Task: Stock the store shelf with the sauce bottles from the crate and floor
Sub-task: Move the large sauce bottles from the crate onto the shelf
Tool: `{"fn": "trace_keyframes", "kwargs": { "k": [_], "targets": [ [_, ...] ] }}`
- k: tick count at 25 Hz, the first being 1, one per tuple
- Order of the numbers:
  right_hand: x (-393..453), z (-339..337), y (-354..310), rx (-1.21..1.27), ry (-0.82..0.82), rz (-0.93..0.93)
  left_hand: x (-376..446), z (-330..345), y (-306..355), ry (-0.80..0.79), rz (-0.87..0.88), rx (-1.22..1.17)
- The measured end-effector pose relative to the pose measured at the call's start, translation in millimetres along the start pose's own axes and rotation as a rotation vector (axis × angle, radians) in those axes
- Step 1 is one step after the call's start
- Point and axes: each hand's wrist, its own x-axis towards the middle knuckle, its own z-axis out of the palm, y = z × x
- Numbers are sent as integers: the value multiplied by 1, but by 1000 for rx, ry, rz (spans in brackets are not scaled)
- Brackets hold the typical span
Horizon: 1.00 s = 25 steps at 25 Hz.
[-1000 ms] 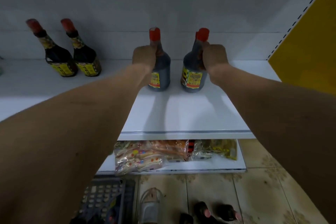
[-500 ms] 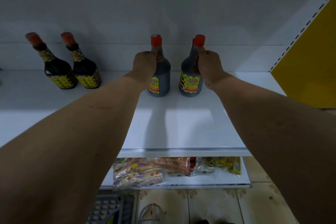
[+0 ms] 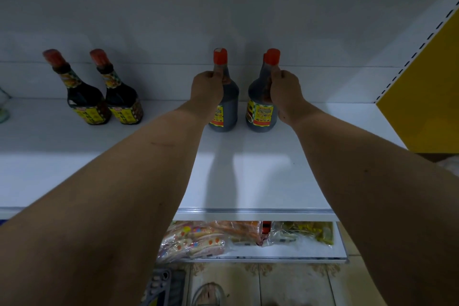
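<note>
a person's left hand point(image 3: 207, 88) and right hand point(image 3: 285, 89) each grip the neck of a dark sauce bottle standing upright near the back of a white store shelf point(image 3: 260, 169). the left hand's fingers are curled round the neck of the left bottle point(image 3: 227, 109), just under its red cap; the right hand's fingers are wrapped the same way round the right bottle point(image 3: 259, 113), whose yellow and red label faces the camera. the two bottles stand just beside each other with a narrow gap between them, their bases on the shelf surface.

further left on the same shelf, well apart from the held pair, two more red-capped bottles point(image 3: 104, 102) with yellow labels stand side by side, almost touching. a yellow panel point(image 3: 427, 92) closes the shelf at the right. on the lower shelf point(image 3: 285, 253), clear packets of snacks point(image 3: 198, 238) lie in a loose heap. below that, part of a grey crate point(image 3: 161, 285) shows on the tiled floor point(image 3: 285, 283), with the tip of a shoe point(image 3: 208, 293) beside it.
</note>
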Motion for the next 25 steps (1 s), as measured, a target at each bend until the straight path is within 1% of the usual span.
{"fn": "trace_keyframes", "kwargs": {
  "k": [2,5,9,11,13,15,16,19,20,21,25],
  "targets": [
    [4,0,-1,11,20,13,4,0,0,-19,3,-15],
    [5,-2,0,41,4,36,9,-1,-5,-12,12,-7],
    [-2,-10,-1,20,3,49,6,0,-7,45,25,133],
    [-12,-19,-5,37,14,56,-1,-6,-1,43,3,191],
    [-33,-35,-9,-1,22,99,-17,-18,6,41,-28,245],
    [-75,-51,-13,-46,-6,176,-59,-34,17,46,-109,334],
    [-104,-59,-17,-78,-41,187,-89,-42,22,29,-124,418],
    [-192,-86,-31,-335,-263,80,-205,-75,39,-162,-17,875],
    [-219,-95,-38,-420,-322,52,-239,-87,42,-205,-6,952],
    [-247,-103,-46,-480,-356,27,-269,-100,41,-223,-29,977],
    [-343,-122,-76,-610,-439,-44,-363,-155,29,-244,-125,957]
  ]
}}
